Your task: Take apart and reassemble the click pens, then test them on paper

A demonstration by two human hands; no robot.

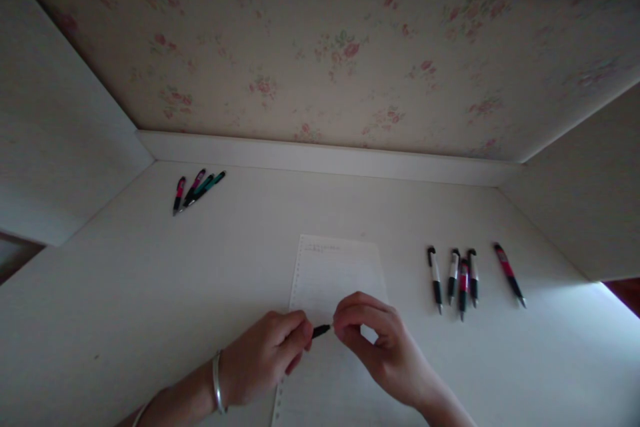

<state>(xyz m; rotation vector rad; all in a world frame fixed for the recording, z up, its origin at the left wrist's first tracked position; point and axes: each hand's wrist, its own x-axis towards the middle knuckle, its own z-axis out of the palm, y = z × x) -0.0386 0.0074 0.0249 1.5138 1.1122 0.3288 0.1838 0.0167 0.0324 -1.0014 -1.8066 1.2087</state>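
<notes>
My left hand (273,353), with a silver bangle on the wrist, is closed round a pen (321,331). Only its black front part shows, pointing right; the rest is hidden in the fist. Opposite it, my right hand (375,340) pinches thumb and fingers together right at the pen's front end. A small pale bit shows between the black part and those fingertips; whether it is the pen's tip or a separate piece I cannot tell. Both hands are over a sheet of lined paper (345,273) with punched holes down its left edge and faint writing at the top.
On the right lie several pens, among them a white and black pen (435,280) and, farther out, a red and black pen (510,275). Pink and teal pens (196,188) lie together at the back left. White panels and a floral wall enclose the white desk (150,293).
</notes>
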